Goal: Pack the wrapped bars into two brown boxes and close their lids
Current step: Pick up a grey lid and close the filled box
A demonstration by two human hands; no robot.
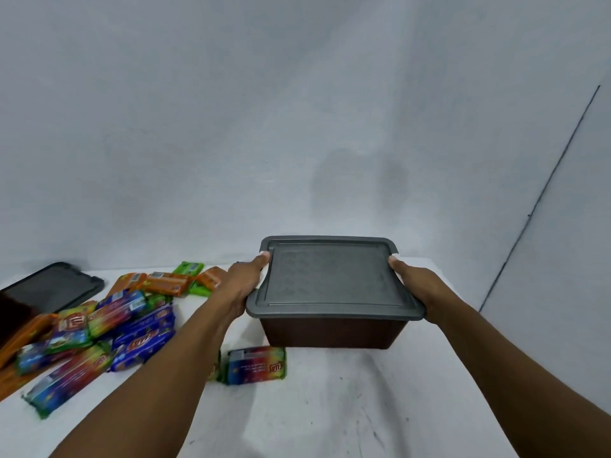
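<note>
A brown box (334,332) with a grey lid (330,279) on top is held between both hands just above the white table (330,408). My left hand (243,285) grips its left side, thumb on the lid's rim. My right hand (418,287) grips the right side, thumb on the rim too. Several wrapped bars (132,328) in blue, green and orange wrappers lie in a heap at the left. One bar (256,365) lies alone below the box. A second brown box (10,319) shows at the left edge, with its grey lid (56,285) lying beside it.
A plain grey wall (297,127) rises right behind the table. A dark cable (542,193) runs down the wall at the right. Bare tabletop lies at the front and right of the held box.
</note>
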